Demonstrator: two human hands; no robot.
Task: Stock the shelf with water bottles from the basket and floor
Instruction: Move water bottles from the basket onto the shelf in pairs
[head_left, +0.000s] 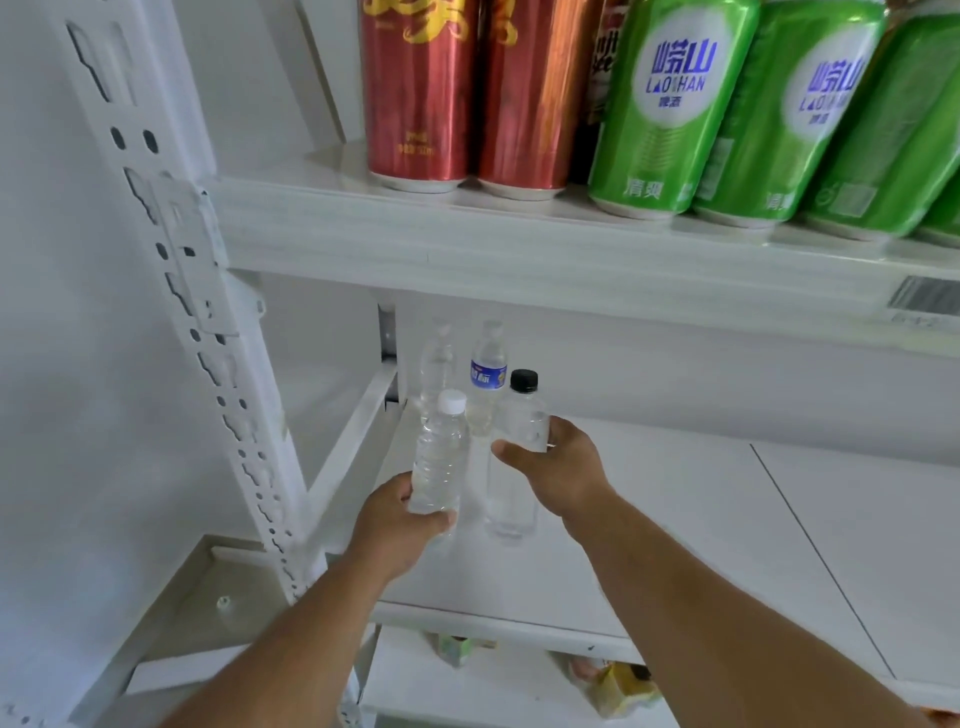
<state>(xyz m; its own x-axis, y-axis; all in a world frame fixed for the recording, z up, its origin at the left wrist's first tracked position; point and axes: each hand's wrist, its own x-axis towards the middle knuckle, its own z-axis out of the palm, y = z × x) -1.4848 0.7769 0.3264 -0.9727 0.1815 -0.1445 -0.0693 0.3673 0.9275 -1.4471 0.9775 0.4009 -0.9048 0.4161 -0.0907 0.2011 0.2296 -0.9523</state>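
Currently, a white-capped bottle (439, 457) is gripped near its base by the curled fingers of the left hand (397, 525), above the shelf (675, 519). A black-capped bottle (514, 457), standing on the shelf, is clasped by the right hand (558, 467).

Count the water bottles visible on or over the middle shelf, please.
4. The white-capped bottle is in the left hand; the black-capped bottle is in the right hand. Behind stand a blue-label bottle and a clear unlabelled bottle. More may be hidden.
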